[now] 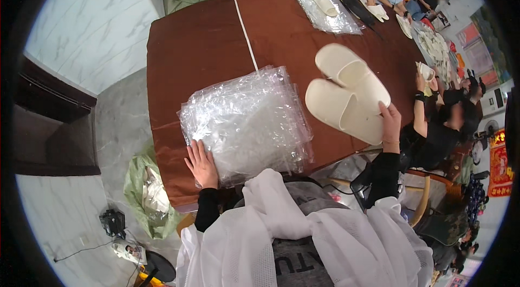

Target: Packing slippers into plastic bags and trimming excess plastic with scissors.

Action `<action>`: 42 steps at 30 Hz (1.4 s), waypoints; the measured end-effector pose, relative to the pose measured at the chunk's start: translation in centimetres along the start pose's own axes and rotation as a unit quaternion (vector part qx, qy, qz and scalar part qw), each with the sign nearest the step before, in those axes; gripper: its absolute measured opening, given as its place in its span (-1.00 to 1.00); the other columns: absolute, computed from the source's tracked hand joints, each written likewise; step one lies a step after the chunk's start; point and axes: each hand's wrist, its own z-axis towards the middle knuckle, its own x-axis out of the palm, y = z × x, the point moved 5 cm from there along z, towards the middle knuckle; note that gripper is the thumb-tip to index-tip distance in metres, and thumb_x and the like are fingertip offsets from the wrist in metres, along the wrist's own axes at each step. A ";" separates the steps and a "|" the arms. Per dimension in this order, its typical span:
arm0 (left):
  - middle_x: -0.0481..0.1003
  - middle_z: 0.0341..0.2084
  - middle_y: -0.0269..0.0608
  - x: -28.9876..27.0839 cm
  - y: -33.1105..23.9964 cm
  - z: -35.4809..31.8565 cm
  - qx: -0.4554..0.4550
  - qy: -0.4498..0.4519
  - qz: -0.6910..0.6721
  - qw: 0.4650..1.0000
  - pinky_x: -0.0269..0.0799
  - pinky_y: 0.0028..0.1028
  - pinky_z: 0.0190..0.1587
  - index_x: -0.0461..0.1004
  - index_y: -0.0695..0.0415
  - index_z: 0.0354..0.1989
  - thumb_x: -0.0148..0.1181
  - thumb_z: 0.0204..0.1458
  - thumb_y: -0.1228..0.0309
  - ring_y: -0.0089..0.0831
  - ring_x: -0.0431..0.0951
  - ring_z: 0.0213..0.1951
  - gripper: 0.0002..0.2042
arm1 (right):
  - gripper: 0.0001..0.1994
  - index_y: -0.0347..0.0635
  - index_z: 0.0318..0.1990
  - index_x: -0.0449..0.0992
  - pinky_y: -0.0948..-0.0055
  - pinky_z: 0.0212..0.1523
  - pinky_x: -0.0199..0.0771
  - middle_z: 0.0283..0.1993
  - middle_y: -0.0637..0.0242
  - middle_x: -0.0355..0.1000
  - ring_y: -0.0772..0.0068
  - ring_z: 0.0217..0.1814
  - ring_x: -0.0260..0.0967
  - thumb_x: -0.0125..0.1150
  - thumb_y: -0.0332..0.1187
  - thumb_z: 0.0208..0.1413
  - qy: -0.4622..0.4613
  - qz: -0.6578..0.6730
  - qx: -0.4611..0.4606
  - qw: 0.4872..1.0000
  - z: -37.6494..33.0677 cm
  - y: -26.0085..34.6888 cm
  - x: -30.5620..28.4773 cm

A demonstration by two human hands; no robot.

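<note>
A stack of clear plastic bags [244, 119] lies on the brown-covered table in front of me. My left hand [202, 165] rests on its near left corner, fingers stretched out and apart. To the right of the stack, my right hand [391, 124] grips a pair of cream slippers [346, 102] by the heel end, fingers closed on the edge. The slippers lie side by side, toes pointing away to the upper left. Whether they touch the table or hang just above it I cannot tell.
The brown table [189, 48] has a white strip [245, 32] across it. At its far side lies a clear bag with a slipper [325, 4]. Other people [433, 135] work along the right edge. A green sack [142, 192] stands on the floor at left.
</note>
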 end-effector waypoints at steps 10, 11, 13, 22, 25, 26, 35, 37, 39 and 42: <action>0.03 0.40 -0.30 0.2 0.0 -0.1 -0.004 0.002 0.001 1.000 -0.18 -0.01 0.38 0.12 -0.03 0.36 -0.08 0.23 0.21 -0.22 -0.03 0.41 -0.49 | -0.75 -0.32 -0.04 0.52 0.59 -0.17 0.43 -0.16 0.40 0.52 0.62 -0.18 0.43 0.17 -0.38 0.19 0.152 0.136 0.112 0.973 -7.0 2.9 17.9; 0.03 0.40 -0.30 0.3 0.0 0.0 -0.002 0.006 0.005 1.000 -0.18 -0.01 0.38 0.12 -0.03 0.36 -0.08 0.24 0.21 -0.22 -0.03 0.41 -0.49 | -0.74 -0.33 -0.03 0.52 0.59 -0.17 0.43 -0.15 0.40 0.51 0.63 -0.17 0.42 0.17 -0.38 0.19 0.198 0.132 0.123 0.963 -7.2 0.1 19.6; 0.03 0.40 -0.31 0.3 0.2 -0.1 -0.009 0.006 0.017 1.000 -0.17 -0.01 0.38 0.13 -0.04 0.36 -0.08 0.24 0.22 -0.21 -0.02 0.41 -0.50 | -0.77 -0.29 -0.08 0.53 0.50 -0.15 0.46 -0.16 0.33 0.52 0.44 -0.17 0.47 0.20 -0.39 0.14 0.251 0.124 0.167 0.945 -8.0 -4.2 22.4; 0.05 0.39 -0.29 0.2 0.7 0.0 -0.024 0.003 -0.021 0.999 -0.18 0.01 0.38 0.15 -0.06 0.34 -0.05 0.20 0.25 -0.21 -0.01 0.40 -0.50 | -0.64 -0.12 0.04 0.35 0.32 -0.27 0.47 -0.17 0.13 0.45 0.25 -0.23 0.47 0.22 -0.39 0.08 0.329 -0.298 -0.008 0.896 -10.4 -8.0 24.3; 0.05 0.39 -0.28 0.0 0.5 0.2 -0.029 0.007 -0.025 0.999 -0.18 0.01 0.38 0.15 -0.06 0.34 -0.05 0.21 0.24 -0.21 -0.03 0.41 -0.50 | -0.57 -0.12 0.14 0.30 0.44 -0.34 0.46 -0.17 0.19 0.45 0.40 -0.25 0.44 0.21 -0.41 0.11 0.404 -0.075 0.194 0.891 -13.7 -9.4 27.9; 0.05 0.39 -0.28 -0.1 0.3 0.3 -0.024 0.005 -0.030 0.999 -0.18 0.01 0.38 0.15 -0.05 0.34 -0.05 0.20 0.24 -0.21 -0.03 0.41 -0.50 | -0.53 -0.11 0.19 0.26 0.50 -0.37 0.45 -0.17 0.23 0.45 0.47 -0.24 0.43 0.21 -0.42 0.12 0.390 0.028 0.201 0.898 -14.3 -9.9 28.8; 0.01 0.40 -0.22 -0.2 0.7 0.0 -0.023 0.025 -0.020 0.999 -0.21 0.01 0.38 0.14 -0.03 0.34 -0.06 0.18 0.33 -0.18 -0.08 0.42 -0.49 | -0.46 -0.09 0.24 0.26 0.43 -0.17 0.49 -0.08 0.29 0.44 0.43 -0.15 0.44 0.21 -0.44 0.08 0.422 0.066 0.294 0.855 -14.9 -10.4 35.3; 0.13 0.34 -0.21 -0.5 1.4 0.0 -0.030 -0.018 -0.118 0.992 -0.13 0.01 0.36 0.27 0.01 0.24 0.11 0.08 0.35 -0.18 -0.01 0.40 -0.51 | -0.59 -0.13 0.11 0.35 0.49 -0.29 0.54 -0.17 0.35 0.44 0.44 -0.24 0.46 0.20 -0.47 0.08 0.395 0.083 0.283 0.870 -14.6 -10.5 35.4; 0.28 0.23 -0.12 -1.9 2.7 0.2 -0.013 -0.048 -0.231 0.972 0.06 0.00 0.30 0.38 0.09 0.12 0.20 -0.01 0.45 -0.09 0.17 0.31 -0.55 | -0.67 -0.14 0.03 0.37 0.52 -0.38 0.47 -0.21 0.41 0.43 0.51 -0.29 0.44 0.19 -0.47 0.09 0.378 0.067 0.289 0.877 -13.9 -11.9 35.2; 0.46 0.00 -0.03 -6.8 6.9 0.0 -0.052 -0.185 -0.298 0.935 0.28 -0.17 0.18 0.50 0.17 -0.08 0.18 -0.01 0.54 -0.03 0.39 0.11 -0.73 | -0.68 -0.10 0.02 0.36 0.65 -0.47 0.33 -0.25 0.46 0.41 0.64 -0.36 0.37 0.20 -0.44 0.08 0.396 0.058 0.304 0.865 -14.4 -11.4 35.2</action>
